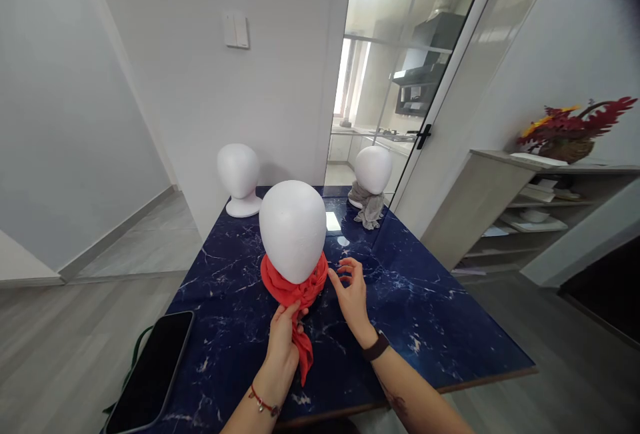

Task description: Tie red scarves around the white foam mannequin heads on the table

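Left hand (283,341) pinched on the hanging tail of the red scarf (295,287), fingers clamped on the cloth. Right hand (353,297) just beside the scarf, fingers apart, touching nothing. Scarf wrapped round the neck of the near head form (293,229), mid-bench (425,314). Behind: a bare form (239,174) back left, another form (373,169) with a grey scarf (369,207) back right, well apart. Phone (153,371) at the near left corner. Nothing between hands and scarf.
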### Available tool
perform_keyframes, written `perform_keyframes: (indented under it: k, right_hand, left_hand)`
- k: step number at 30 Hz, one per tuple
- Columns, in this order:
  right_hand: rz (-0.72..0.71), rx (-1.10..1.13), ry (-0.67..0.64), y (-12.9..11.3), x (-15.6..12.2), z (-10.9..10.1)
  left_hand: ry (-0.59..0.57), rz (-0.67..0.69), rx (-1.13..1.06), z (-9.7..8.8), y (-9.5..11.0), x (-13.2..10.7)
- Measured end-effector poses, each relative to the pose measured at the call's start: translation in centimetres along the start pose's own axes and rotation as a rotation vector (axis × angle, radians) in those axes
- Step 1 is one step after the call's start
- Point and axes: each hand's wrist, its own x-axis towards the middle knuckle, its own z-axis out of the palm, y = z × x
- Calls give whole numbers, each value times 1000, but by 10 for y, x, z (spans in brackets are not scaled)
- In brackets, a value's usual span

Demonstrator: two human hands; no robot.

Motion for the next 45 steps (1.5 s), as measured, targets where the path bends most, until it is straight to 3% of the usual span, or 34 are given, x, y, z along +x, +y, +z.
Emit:
perform_keyframes:
  k: [2,4,7,10,13,16,19,24,27,29,34,37,40,45]
  right_hand:
    - [-190,-156,-140,-8,1,-5]
    - [-260,-272,-330,-13,1,-4]
    - [-210,-322,-457,-10,-3,5]
    - [-67,-59,-514,-2,-4,10]
    - [218,343,-457,3,0,9]
    - [475,635,-307,5,9,6]
    - [589,774,-199,8,21,6]
    - [644,830,-184,10,47,10]
    - [606,791,-259,8,59,5]
    - [488,631,-320,5,61,-3]
    - [-92,-92,-536,-3,52,-28]
    - [-290,-276,-635,-3,50,-35]
    - [-311,-303,-585,3,58,-33]
    - [-214,-229,-332,7,67,-27]
  left_hand:
    - [-9,1,-10,-1,-1,1]
    - [-33,2,-32,-2,-2,3]
    - [-58,19,-40,-4,-2,4]
    - [-77,62,-7,-7,0,4]
    - [-109,92,28,-12,3,1]
    - [-98,109,33,-22,8,-1]
    - [-63,175,91,-36,12,2]
    - [-96,532,456,-55,16,14]
    - [-77,696,671,-56,22,12]
    - [-34,778,746,-54,27,6]
    - [11,824,858,-52,35,0]
    - [-14,788,867,-57,37,8]
    - [-4,758,867,-64,41,17]
    - [32,809,967,-69,44,20]
